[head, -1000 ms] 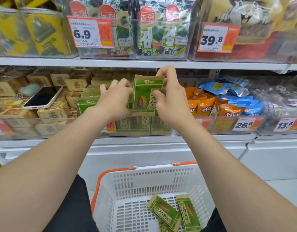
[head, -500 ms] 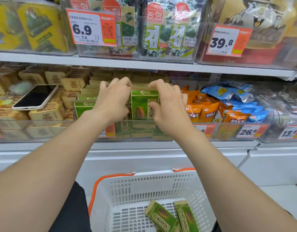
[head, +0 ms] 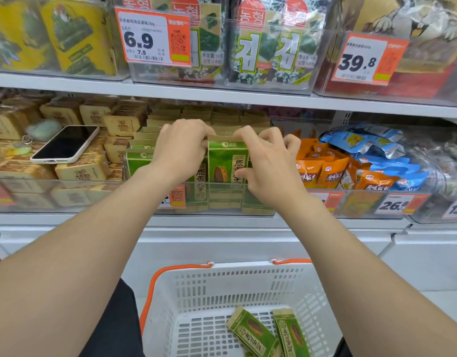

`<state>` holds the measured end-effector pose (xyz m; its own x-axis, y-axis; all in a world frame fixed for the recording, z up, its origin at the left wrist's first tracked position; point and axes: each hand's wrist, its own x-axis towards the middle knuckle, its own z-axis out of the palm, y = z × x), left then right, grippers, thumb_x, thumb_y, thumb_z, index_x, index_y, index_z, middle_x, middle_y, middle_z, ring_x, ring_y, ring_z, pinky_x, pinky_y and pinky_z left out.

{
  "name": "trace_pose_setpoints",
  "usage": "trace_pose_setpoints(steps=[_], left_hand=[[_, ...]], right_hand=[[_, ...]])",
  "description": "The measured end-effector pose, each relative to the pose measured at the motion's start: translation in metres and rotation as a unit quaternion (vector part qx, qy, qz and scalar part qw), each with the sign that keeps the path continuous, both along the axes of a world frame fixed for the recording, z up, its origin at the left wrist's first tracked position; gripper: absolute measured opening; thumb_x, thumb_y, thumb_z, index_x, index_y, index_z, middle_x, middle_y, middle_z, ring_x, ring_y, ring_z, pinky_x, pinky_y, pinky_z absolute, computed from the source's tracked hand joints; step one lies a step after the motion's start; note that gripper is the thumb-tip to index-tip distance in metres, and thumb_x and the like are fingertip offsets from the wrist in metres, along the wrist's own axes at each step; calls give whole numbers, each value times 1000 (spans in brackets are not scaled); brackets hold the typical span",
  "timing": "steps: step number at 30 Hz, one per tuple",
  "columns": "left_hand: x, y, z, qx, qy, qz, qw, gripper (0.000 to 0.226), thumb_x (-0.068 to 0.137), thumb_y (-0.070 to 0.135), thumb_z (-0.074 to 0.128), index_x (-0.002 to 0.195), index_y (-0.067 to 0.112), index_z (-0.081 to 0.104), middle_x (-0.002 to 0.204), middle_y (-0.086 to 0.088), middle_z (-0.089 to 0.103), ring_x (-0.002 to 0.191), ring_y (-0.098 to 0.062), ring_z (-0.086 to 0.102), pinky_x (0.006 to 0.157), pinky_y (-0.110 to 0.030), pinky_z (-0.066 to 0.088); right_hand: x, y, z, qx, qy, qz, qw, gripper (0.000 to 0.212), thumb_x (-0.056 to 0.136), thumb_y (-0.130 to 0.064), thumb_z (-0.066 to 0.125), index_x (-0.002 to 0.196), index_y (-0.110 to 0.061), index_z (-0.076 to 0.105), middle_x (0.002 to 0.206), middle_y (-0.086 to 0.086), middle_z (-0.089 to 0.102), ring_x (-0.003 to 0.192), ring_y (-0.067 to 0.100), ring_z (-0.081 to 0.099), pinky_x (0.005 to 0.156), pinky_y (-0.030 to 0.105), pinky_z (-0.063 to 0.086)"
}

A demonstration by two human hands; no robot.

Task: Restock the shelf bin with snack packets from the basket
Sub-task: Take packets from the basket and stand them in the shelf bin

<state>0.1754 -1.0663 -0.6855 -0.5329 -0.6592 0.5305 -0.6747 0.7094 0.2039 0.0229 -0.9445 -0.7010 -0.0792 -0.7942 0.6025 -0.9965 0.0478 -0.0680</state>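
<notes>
1. Both hands are up at the clear shelf bin (head: 222,197) on the middle shelf, working one green snack packet (head: 226,163) that stands upright in the bin's front row.
2. Left hand (head: 179,153) is curled over, fingertips pinching the packet's top left corner and resting on the packets beside it.
3. Right hand (head: 267,168) has fingers bent over the top right corner and the thumb pressed on the packet's front, so it's closed on it too.
4. More green packets are lined up behind it and to the left in the same bin.
5. The white basket (head: 248,282) with orange handles sits near the body, with at least two green packets (head: 253,331) lying flat in its right part.
6. A phone (head: 65,144) lies on the tan packets in the bin to the left; orange and blue bags fill the bin to the right.
</notes>
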Motion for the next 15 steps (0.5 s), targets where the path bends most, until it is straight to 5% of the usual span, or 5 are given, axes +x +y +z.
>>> trace_pose_setpoints(steps=[4,7,11,15], left_hand=[[0,-2,2,16,11,-12,1000,40,100,0,53,121,23,78,128,-4,74,121,-33,64,103,-50,52],[3,-5,4,25,-8,-36,999,43,100,-3,50,124,20,77,128,-6,74,121,-34,64,104,-51,51],[5,-5,6,34,-2,-46,998,43,101,-3,50,123,21,77,122,-10,76,114,-36,67,98,-53,54],[2,-4,6,39,8,-41,998,39,103,4,50,122,25,78,120,-7,77,110,-34,68,93,-53,57]], right_hand=[[-2,-6,-1,14,79,-40,996,63,76,-37,86,128,-31,51,127,-4,52,124,28,39,97,50,29],[-1,-9,4,-13,101,-18,995,38,92,-44,71,125,-30,57,126,-5,51,123,27,41,97,49,28],[2,-13,8,-21,38,16,999,30,99,-31,64,128,-35,58,118,-12,60,114,20,46,94,44,24],[-3,-21,11,-12,73,3,997,37,95,-25,69,128,-38,59,110,-12,64,112,22,42,90,45,22]])
